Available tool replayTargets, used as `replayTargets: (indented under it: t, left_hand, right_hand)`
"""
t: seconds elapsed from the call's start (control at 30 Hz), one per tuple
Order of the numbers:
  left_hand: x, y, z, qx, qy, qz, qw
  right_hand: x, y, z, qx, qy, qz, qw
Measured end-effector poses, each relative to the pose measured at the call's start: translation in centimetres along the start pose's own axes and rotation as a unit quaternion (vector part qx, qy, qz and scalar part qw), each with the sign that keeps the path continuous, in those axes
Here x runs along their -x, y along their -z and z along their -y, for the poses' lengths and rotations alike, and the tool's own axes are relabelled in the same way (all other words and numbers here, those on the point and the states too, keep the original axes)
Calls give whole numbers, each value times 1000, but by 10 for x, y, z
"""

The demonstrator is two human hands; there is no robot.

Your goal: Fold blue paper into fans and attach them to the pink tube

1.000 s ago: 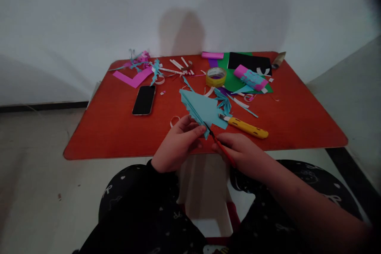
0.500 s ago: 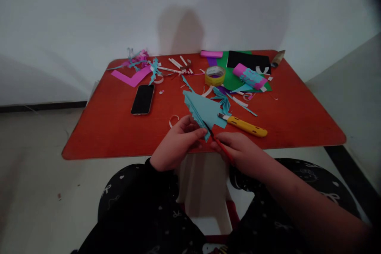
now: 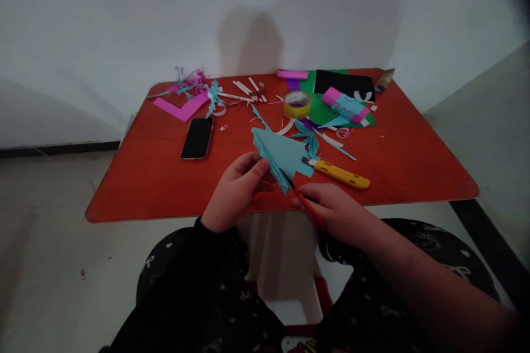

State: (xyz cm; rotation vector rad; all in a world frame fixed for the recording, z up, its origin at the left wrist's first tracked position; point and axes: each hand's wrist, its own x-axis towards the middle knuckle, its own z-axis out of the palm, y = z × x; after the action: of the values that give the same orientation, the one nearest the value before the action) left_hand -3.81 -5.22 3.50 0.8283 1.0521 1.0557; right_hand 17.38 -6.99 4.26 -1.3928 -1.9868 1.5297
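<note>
A white wall (image 3: 124, 22) rose behind a red-orange tabletop (image 3: 408, 162) strewn with paper scraps (image 3: 242, 87). Above the table's near edge, the person's left hand (image 3: 234, 193) was curled shut on the pleated edge of a folded light-blue paper (image 3: 281, 153), which lay at 11 o'clock from the right hand (image 3: 333, 212). That hand was closed around a slim red-handled tool (image 3: 308, 207), its black tip at the paper's lower edge. A yellow utility knife (image 3: 342, 175) lay at 3 o'clock from the paper, a black smartphone (image 3: 197, 138) at 9 o'clock, and a roll of yellow tape (image 3: 297, 105) at 12 o'clock.
</note>
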Motion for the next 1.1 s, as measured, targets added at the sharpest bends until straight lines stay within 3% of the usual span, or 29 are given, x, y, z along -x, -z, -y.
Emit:
replayTargets:
  t: [0.33, 0.83, 1.1]
  left_hand:
    - [1, -7, 7, -64, -44, -29, 997]
    - [2, -10, 9, -35, -34, -42, 998]
    - [4, -10, 11, -44, -17, -16, 999]
  right_hand:
    - [-2, -3, 2, -13, 7, 2, 1000]
    - [-4, -4, 2, -31, 5, -8, 999]
    - [-3, -1, 2, -49, 9, -2, 999]
